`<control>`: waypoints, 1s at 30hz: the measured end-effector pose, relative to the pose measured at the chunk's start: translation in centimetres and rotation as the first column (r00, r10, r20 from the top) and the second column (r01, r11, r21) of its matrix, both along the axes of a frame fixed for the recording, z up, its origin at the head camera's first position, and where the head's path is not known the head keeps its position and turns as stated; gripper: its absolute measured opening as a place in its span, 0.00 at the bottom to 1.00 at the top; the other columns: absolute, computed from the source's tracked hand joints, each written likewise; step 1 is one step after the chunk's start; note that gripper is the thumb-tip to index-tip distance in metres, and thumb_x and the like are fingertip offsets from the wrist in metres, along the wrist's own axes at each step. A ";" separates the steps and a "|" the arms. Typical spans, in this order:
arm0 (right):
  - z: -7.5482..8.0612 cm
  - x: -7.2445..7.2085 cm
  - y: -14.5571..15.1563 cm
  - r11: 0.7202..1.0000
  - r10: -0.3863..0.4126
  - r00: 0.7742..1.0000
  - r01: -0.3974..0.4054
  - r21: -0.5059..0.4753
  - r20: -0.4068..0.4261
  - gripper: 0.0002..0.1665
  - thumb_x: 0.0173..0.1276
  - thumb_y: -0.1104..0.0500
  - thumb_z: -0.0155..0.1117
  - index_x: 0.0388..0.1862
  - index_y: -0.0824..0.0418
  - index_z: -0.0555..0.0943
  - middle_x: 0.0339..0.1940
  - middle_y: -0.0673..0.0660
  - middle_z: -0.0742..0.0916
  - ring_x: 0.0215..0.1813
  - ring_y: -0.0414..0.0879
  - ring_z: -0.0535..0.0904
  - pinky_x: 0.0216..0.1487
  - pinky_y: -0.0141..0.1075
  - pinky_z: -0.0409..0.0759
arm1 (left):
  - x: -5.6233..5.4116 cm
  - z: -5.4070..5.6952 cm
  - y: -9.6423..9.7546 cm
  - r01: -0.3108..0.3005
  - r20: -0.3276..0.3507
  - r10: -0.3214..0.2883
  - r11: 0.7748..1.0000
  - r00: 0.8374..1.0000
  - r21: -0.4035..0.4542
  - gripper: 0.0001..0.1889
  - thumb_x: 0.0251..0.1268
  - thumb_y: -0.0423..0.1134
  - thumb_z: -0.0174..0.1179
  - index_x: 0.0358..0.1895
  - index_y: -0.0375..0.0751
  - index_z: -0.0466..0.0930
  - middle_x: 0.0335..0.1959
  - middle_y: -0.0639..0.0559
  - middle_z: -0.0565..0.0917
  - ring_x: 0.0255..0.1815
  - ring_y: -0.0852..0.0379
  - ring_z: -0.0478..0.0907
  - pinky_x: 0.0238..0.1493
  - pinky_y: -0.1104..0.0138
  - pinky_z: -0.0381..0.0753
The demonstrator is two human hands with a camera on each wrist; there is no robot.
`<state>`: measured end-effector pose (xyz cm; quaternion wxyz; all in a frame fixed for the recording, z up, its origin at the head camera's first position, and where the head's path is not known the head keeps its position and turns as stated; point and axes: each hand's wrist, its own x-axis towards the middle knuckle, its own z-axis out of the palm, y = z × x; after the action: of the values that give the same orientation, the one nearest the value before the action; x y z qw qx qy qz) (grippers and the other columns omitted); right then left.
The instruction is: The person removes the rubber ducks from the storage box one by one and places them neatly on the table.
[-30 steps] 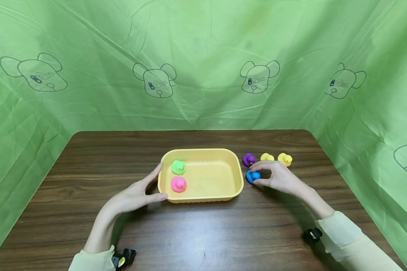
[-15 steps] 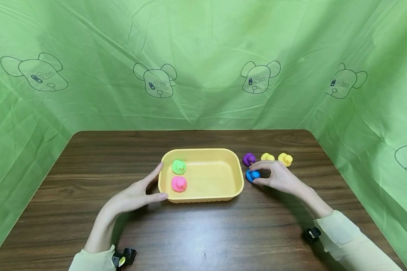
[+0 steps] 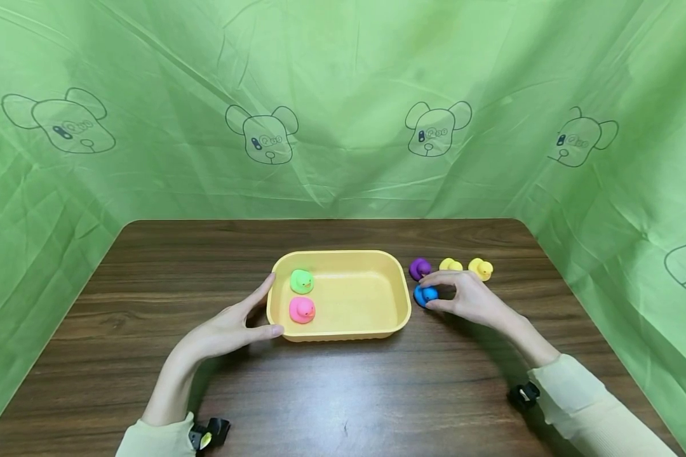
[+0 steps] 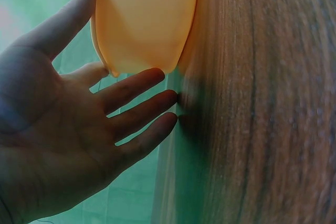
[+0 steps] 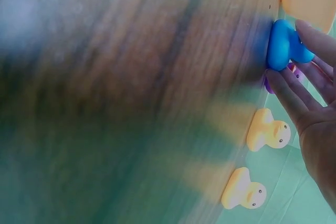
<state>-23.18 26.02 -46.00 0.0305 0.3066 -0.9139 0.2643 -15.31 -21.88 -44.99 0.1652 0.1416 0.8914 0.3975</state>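
A yellow plastic tray (image 3: 354,334) stands mid-table, with a green rubber duck (image 3: 302,282) and a pink rubber duck (image 3: 302,310) at its left end. My left hand (image 3: 223,330) spans that end with spread, straight fingers, thumb at the near corner and index finger at the far one. Just right of the tray, my right hand (image 3: 471,297) pinches a blue rubber duck (image 3: 424,296) between thumb and fingers. In the right wrist view the thumb lies by the head of the blue duck (image 5: 282,45), which is close to the wood. A purple rubber duck (image 3: 419,268) sits right behind it.
Beyond my right hand are two yellow rubber ducks, one (image 3: 450,264) partly hidden by the hand and another (image 3: 481,269) farther right. The dark wooden table (image 3: 331,393) ends at a green cloth curtain (image 3: 343,184) behind and at both sides.
The blue rubber duck has shifted very slightly away from me, nearer the purple one, under my right fingers. The left hand and the tray stay where they were.
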 end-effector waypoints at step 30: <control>1.0 0.7 1.0 0.998 -0.032 0.998 0.028 -0.063 -0.060 0.21 0.59 0.57 0.82 0.52 0.56 0.89 0.50 0.49 0.92 0.55 0.47 0.88 0.57 0.20 0.79 | 0.0 -0.1 0.0 0.004 0.005 -0.004 1.000 1.000 0.001 0.54 0.66 0.64 0.65 0.85 0.64 0.36 0.87 0.46 0.47 0.85 0.35 0.49 0.79 0.35 0.56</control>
<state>-22.44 27.00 -44.95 0.0718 0.2995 -0.9085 0.2825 -15.35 -21.88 -45.10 0.1680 0.1426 0.8905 0.3980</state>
